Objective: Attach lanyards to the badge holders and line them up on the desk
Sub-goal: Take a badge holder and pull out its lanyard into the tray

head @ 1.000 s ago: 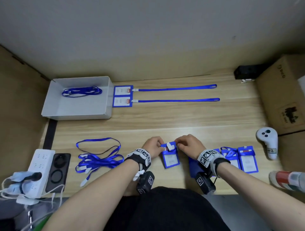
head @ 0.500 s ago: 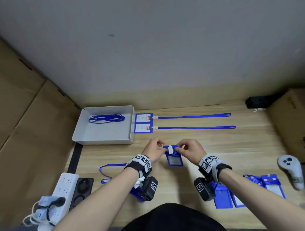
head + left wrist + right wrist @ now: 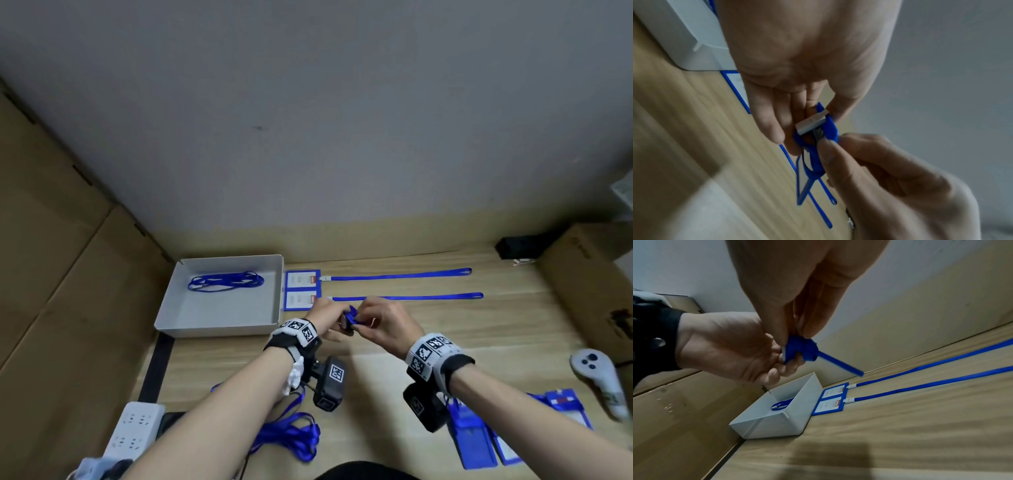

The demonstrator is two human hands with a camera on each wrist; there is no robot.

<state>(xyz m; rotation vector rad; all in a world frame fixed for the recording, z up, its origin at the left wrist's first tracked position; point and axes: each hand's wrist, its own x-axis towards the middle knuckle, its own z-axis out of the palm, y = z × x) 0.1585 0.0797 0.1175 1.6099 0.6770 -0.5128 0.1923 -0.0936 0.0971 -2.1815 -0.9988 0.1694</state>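
Observation:
My left hand [image 3: 334, 320] and right hand [image 3: 363, 323] meet above the desk's middle, holding a blue badge holder [image 3: 803, 183] in the air. The left thumb and fingers pinch the lanyard's white clip [image 3: 811, 122]. The right thumb and forefinger pinch the bunched blue lanyard strap [image 3: 802, 347] at the holder's top, and the holder [image 3: 838, 361] sticks out edge-on. Two finished badges [image 3: 302, 279] [image 3: 301, 300] lie beside the tray, their lanyards [image 3: 400, 274] [image 3: 407, 296] stretched straight to the right.
A grey tray [image 3: 219, 325] at the back left holds a coiled lanyard [image 3: 226, 281]. Loose lanyards [image 3: 291, 435] lie near me on the left, spare holders [image 3: 476, 442] on the right. A white controller [image 3: 596, 380], power strip [image 3: 133, 431] and cardboard box [image 3: 589, 284] border the desk.
Both hands lifted the badge holder off the desk and carried it away from me, toward the finished row. The holder now hangs edge-on, no longer flat. The head view tilted up.

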